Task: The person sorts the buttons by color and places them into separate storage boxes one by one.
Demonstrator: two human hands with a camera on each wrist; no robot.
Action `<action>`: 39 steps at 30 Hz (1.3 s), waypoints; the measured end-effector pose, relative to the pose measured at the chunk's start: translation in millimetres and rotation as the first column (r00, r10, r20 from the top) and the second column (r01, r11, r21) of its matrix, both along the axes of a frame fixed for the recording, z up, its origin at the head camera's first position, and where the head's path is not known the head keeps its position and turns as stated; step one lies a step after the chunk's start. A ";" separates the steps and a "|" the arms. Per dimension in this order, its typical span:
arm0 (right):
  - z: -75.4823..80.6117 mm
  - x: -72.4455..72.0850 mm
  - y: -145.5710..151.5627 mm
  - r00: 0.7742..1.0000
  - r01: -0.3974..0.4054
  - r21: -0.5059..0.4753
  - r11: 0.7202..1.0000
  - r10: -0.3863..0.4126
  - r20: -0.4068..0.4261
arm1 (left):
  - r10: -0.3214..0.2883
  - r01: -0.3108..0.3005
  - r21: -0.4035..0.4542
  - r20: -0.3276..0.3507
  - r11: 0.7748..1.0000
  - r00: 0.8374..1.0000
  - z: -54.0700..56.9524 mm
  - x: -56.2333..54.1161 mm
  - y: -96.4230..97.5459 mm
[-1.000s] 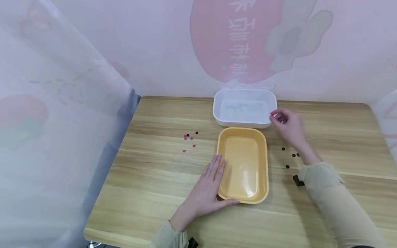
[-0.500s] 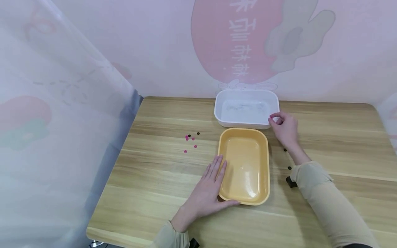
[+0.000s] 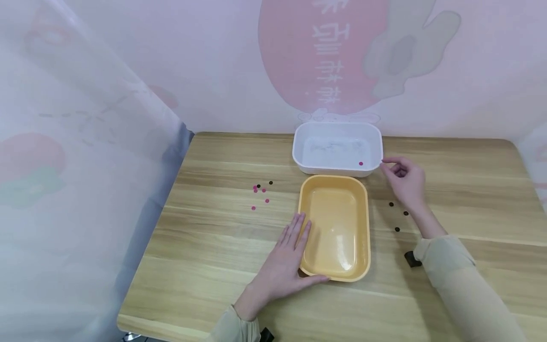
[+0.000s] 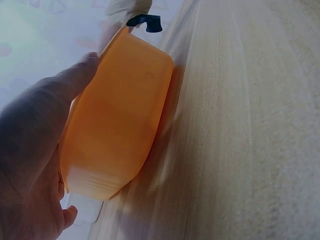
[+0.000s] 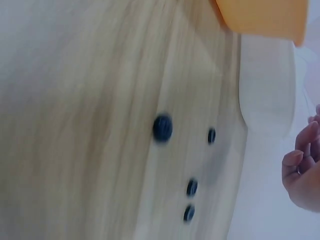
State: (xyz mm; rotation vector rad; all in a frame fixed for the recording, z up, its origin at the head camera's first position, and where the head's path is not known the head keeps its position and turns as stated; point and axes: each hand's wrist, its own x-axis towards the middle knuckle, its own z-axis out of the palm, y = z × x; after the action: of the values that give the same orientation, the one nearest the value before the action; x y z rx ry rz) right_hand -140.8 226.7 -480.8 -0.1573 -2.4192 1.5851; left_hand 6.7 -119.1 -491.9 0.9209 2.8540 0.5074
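A yellow plastic basin (image 3: 335,275) stands in the middle of the wooden table. My left hand (image 3: 282,266) rests on its left and near rim, with fingers straight and thumb along the near edge. Behind it is a white plastic basin (image 3: 337,172), with a pink button (image 3: 361,163) inside near its right end. My right hand (image 3: 406,183) hovers just right of the white basin, fingers loosely curled and nothing seen between them. Below that hand, several black buttons (image 5: 162,128) lie on the table.
Left of the yellow basin lies a loose group of several pink buttons (image 3: 267,201) and two black buttons (image 3: 271,183). A printed curtain (image 3: 231,66) hangs behind and to the left of the table (image 3: 205,266).
My right hand has let go of the pink button, which is now inside the white basin, and has drawn back to the right. My left hand stays on the yellow basin.
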 end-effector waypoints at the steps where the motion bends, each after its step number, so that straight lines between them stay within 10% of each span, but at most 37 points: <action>1: 1.1 2.8 3.2 1.000 0.001 0.001 1.000 -0.001 0.004 | 0.002 -0.002 0.001 0.000 1.000 1.000 0.5 0.2 -0.3; 18: -8.7 44.3 45.1 0.990 -0.123 0.115 0.986 0.113 0.089 | 0.007 -0.006 0.018 -0.010 1.000 1.000 -0.4 2.2 -2.3; 39: -28.4 51.8 48.7 0.960 -0.265 0.250 0.931 0.231 0.158 | 0.005 -0.005 0.010 -0.041 1.000 0.999 0.5 2.0 -0.7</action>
State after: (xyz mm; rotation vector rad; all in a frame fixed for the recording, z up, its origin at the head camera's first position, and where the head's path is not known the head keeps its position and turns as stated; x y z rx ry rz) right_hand -89.0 275.4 -509.1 0.1070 -2.8196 1.3526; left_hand 8.7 -119.7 -491.4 0.9370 2.8935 0.5095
